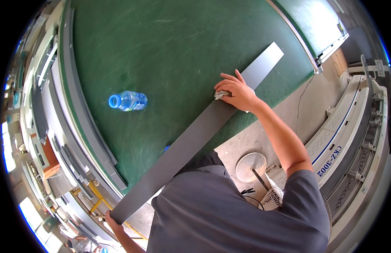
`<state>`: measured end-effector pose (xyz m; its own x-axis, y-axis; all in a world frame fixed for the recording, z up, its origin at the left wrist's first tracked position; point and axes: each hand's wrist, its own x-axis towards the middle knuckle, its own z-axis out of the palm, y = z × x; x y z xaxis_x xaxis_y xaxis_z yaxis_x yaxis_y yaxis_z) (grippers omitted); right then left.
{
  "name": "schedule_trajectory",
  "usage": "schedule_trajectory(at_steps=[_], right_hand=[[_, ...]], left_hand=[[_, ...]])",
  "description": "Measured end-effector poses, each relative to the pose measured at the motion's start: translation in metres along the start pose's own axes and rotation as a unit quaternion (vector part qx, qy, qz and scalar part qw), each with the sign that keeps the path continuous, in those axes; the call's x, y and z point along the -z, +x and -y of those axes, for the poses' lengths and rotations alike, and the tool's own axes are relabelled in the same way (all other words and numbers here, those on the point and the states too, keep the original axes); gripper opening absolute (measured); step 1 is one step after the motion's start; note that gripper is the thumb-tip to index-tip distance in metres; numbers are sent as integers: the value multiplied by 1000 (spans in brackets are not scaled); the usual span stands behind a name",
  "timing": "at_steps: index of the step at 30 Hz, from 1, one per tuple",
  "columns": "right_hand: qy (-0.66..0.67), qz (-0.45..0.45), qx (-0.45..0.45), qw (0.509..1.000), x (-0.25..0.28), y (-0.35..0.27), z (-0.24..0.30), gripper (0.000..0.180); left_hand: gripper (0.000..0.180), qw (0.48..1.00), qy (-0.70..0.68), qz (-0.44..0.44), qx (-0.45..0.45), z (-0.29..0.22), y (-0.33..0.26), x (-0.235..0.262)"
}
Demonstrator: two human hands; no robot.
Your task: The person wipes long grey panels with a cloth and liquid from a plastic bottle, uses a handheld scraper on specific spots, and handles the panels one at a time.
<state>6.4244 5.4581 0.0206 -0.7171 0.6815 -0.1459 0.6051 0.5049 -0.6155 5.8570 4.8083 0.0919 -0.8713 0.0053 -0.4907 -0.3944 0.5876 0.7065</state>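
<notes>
A long flat grey metal strip (pixel 185 137) lies slantwise over the green tabletop, from the lower left near my body to the upper right. Its near end reaches past the table edge, where my left hand (pixel 114 222) grips it; part of that hand is hidden by the strip. Farther along, my right hand (pixel 239 93) presses a crumpled white cloth (pixel 222 95) against the strip, wrapping over its width with some fingers raised. To the left of the strip, a clear blue plastic bottle (pixel 134 101) rests on its side.
The green table (pixel 170 55) fills the middle. Grey strips (pixel 83 105) lie along its left edge. A small blue object (pixel 167 148) peeks out beside the metal strip. A long white machine (pixel 343 114) stands on the right, near a round stool (pixel 250 166) and a white mesh basket (pixel 273 198).
</notes>
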Motion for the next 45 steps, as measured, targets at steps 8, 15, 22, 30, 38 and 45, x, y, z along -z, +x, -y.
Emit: schedule_trajectory(at_steps=[8, 15, 22, 30, 38, 45], right_hand=[[17, 162, -28, 986, 18, 26, 27, 23], [-10, 108, -25, 994, 9, 27, -4, 29], [26, 85, 237, 967, -126, -38, 175, 75], [-226, -71, -125, 964, 9, -22, -36, 85], [-170, -94, -119, 974, -35, -32, 17, 93], [-160, -188, -196, 949, 16, -34, -104, 95]], left_hand=[[31, 999, -22, -26, -2, -4, -17, 1], [35, 1000, -5, -6, 2, -3, -8, 5], [38, 997, 70, 29, 25, -18, 2, 1], [48, 988, 89, 77, 98, 24, 6, -5], [57, 993, 95, 48, 54, 43, 5, -33], [64, 985, 173, 21, 5, 30, 5, -42]])
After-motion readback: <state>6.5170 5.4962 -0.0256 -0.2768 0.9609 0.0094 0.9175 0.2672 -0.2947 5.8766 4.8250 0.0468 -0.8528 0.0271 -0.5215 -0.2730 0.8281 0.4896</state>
